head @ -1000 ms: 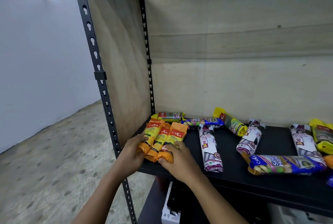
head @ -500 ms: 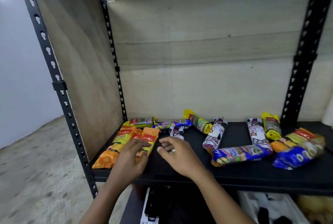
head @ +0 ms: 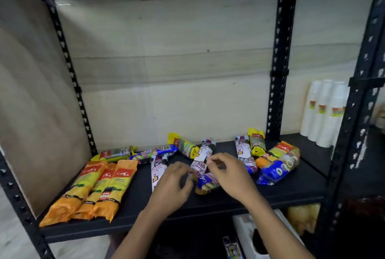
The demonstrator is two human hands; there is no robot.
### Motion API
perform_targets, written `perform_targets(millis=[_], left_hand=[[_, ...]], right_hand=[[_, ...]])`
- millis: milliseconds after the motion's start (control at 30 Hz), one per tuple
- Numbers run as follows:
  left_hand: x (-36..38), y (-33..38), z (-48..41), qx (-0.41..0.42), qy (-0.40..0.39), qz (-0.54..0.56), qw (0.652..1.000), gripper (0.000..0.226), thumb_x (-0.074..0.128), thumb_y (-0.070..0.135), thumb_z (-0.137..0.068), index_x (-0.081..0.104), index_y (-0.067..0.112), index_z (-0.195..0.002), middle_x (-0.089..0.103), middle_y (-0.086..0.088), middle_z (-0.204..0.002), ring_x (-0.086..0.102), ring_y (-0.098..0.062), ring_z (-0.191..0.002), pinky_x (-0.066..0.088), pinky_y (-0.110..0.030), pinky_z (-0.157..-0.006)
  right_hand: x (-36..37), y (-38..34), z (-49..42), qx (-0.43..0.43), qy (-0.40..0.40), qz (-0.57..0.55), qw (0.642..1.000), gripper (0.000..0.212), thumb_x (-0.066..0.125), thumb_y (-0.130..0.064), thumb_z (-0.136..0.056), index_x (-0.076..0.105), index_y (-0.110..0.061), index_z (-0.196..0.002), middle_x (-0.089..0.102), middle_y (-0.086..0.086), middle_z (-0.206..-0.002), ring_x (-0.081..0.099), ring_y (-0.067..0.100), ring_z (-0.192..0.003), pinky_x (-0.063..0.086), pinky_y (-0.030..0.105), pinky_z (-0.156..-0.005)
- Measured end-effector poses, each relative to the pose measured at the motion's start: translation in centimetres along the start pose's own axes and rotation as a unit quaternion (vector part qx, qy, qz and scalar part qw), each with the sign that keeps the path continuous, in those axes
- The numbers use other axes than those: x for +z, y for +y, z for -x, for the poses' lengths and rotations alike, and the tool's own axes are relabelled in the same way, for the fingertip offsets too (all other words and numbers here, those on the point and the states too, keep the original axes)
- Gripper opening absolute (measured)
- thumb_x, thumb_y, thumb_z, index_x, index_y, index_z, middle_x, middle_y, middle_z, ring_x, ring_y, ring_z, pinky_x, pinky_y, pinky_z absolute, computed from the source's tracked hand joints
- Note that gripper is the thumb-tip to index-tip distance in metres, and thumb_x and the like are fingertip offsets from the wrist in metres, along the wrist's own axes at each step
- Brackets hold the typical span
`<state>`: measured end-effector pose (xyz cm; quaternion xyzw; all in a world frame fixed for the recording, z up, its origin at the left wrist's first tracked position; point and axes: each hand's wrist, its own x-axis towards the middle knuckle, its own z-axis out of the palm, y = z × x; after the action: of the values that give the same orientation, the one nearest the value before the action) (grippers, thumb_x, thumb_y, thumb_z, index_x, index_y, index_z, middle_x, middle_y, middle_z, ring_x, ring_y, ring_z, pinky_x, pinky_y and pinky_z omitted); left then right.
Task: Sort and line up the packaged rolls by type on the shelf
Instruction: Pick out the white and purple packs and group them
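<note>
Left hand [head: 170, 186] half-curled, fingertips at the blue roll's [head: 205, 182] left end; right hand [head: 231, 175] curled over it. Couldn't tell if either gripped.

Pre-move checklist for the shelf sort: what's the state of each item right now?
1. Row of orange rolls lined up at left: ok.
2. The stray orange roll with that row: not ok, it lies far right.
3. The white-purple rolls grouped: not ok, scattered.
4. Grip of left hand or right hand on the blue roll: cannot tell.
5. Bare shelf beside the orange row: ok.
</note>
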<state>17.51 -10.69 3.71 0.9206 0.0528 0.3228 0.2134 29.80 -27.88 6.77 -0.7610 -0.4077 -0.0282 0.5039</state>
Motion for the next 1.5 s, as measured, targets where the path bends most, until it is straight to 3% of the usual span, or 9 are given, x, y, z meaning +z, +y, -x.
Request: perform_targets(millis=[167,300,400,567,700,900,1067,1300,1500], left_hand=[[3.8,3.1,-3.3,0.019,-0.010,0.012,1.000,0.021,0.055,0.030,-0.092,0.067,0.031,-0.108,0.059,0.018,-0.107,0.050,0.001,-0.108,0.042,-0.021,-0.092],[6.3,5.3,-6.0,0.026,-0.047,0.013,0.998,0.026,0.053,0.035,-0.092,0.065,0.031,-0.115,0.059,0.015,-0.113,0.050,-0.003,-0.112,0.043,-0.026,-0.096],[8.3,6.5,-7.9,0.021,-0.078,0.000,0.997,0.032,0.054,0.036,-0.091,0.063,0.031,-0.121,0.058,0.009,-0.118,0.050,-0.008,-0.114,0.045,-0.031,-0.097],[11.0,7.3,-9.2,0.008,-0.118,-0.042,0.992,0.041,0.054,0.037,-0.092,0.058,0.029,-0.132,0.057,0.001,-0.127,0.050,-0.018,-0.119,0.046,-0.038,-0.098],[12.1,6.7,-9.0,-0.009,-0.131,-0.078,0.988,0.046,0.054,0.043,-0.094,0.053,0.029,-0.137,0.055,0.001,-0.131,0.050,-0.020,-0.122,0.047,-0.041,-0.098],[12.5,5.5,-8.4,-0.023,-0.140,-0.081,0.987,0.047,0.054,0.048,-0.095,0.051,0.033,-0.139,0.055,0.003,-0.129,0.053,-0.018,-0.117,0.049,-0.037,-0.092],[12.7,5.3,-8.0,-0.023,-0.135,-0.075,0.988,0.048,0.054,0.048,-0.095,0.049,0.034,-0.141,0.055,0.004,-0.129,0.055,-0.017,-0.114,0.048,-0.036,-0.091],[12.5,4.8,-7.6,-0.011,-0.132,-0.060,0.989,0.050,0.055,0.048,-0.095,0.047,0.034,-0.142,0.053,0.005,-0.129,0.055,-0.015,-0.113,0.049,-0.036,-0.092],[9.7,3.2,-6.6,-0.011,-0.116,-0.058,0.992,0.046,0.053,0.047,-0.095,0.052,0.033,-0.139,0.053,0.007,-0.131,0.049,-0.012,-0.122,0.046,-0.032,-0.097]], right_hand=[[-4.3,2.7,-0.1,0.026,0.035,0.053,0.998,0.012,0.062,-0.032,-0.097,0.072,-0.027,-0.101,0.068,-0.016,-0.100,0.061,-0.006,-0.093,0.045,0.010,-0.079],[-7.3,5.1,-0.5,0.049,0.052,0.101,0.992,0.009,0.063,-0.030,-0.096,0.070,-0.026,-0.099,0.065,-0.016,-0.097,0.058,-0.006,-0.092,0.042,0.009,-0.073],[-8.9,7.4,-1.3,0.073,0.059,0.148,0.985,0.015,0.064,-0.029,-0.095,0.071,-0.021,-0.105,0.066,-0.009,-0.101,0.062,0.007,-0.096,0.051,0.024,-0.081],[-10.1,10.5,-2.9,0.132,0.007,0.242,0.961,0.038,0.062,-0.034,-0.095,0.063,-0.019,-0.130,0.060,0.005,-0.126,0.056,0.022,-0.117,0.049,0.040,-0.097],[-9.9,11.5,-4.3,0.164,-0.053,0.341,0.924,0.048,0.056,-0.039,-0.097,0.052,-0.015,-0.139,0.049,0.013,-0.136,0.044,0.031,-0.127,0.043,0.043,-0.101],[-8.7,11.2,-6.5,0.210,-0.084,0.422,0.878,0.041,0.060,-0.036,-0.093,0.055,-0.014,-0.127,0.050,0.014,-0.130,0.051,0.032,-0.117,0.043,0.038,-0.087],[-8.4,10.7,-7.4,0.225,-0.123,0.491,0.833,0.031,0.057,-0.023,-0.093,0.061,-0.013,-0.123,0.056,0.014,-0.126,0.056,0.033,-0.115,0.041,0.037,-0.082],[-7.7,11.3,-7.5,0.250,-0.108,0.520,0.809,0.037,0.058,-0.021,-0.093,0.059,-0.015,-0.130,0.051,0.013,-0.135,0.044,0.035,-0.128,0.036,0.044,-0.102],[-7.8,11.7,-7.2,0.239,-0.082,0.526,0.812,0.034,0.054,-0.019,-0.093,0.061,-0.016,-0.126,0.051,0.010,-0.133,0.043,0.037,-0.127,0.034,0.046,-0.104]])
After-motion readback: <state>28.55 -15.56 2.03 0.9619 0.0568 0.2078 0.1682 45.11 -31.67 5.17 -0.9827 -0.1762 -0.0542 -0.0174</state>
